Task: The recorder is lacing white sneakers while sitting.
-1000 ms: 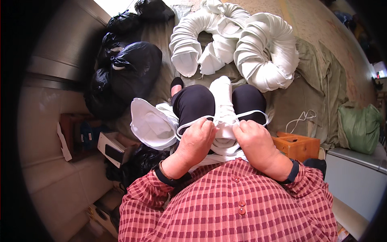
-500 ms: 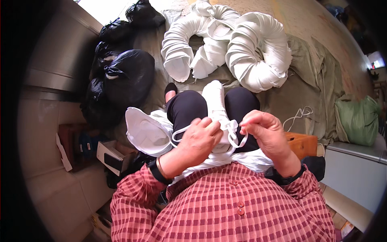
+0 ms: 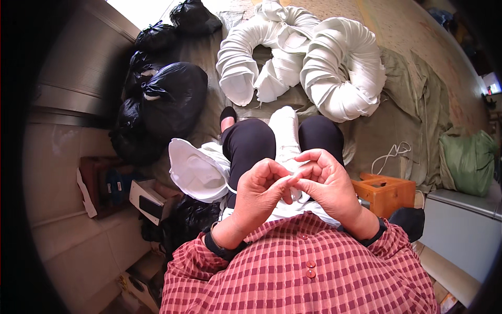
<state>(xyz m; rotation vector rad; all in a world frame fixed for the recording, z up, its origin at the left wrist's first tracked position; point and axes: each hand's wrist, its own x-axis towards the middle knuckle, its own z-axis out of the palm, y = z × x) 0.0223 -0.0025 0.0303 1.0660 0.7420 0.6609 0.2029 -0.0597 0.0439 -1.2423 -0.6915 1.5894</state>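
My left hand [image 3: 261, 191] and my right hand [image 3: 330, 189] meet over my lap, fingertips touching. Both are closed in a pinch on a thin white cord [image 3: 230, 189], mostly hidden by the fingers; a bit of it trails out left of my left hand. Under and beyond them, a long white stack of nested fabric pieces [image 3: 285, 131] lies between my knees. Beside my left knee sits another white stack, its open cup-shaped end [image 3: 194, 171] facing me. White cloth is bunched in my lap below the hands.
Beyond my knees, large coiled white stacks [image 3: 342, 97] lie on a drab floor cloth [image 3: 413, 115]. Several black plastic bags [image 3: 175, 99] stand at the left. To the right are a wooden stool [image 3: 389, 194], a loose white cord [image 3: 391, 153], a green sack [image 3: 467, 159] and a grey box [image 3: 455, 222].
My hands have come together from a small distance apart, right hand moving left. The white cord loop that hung between them is now mostly covered. The view has shifted slightly.
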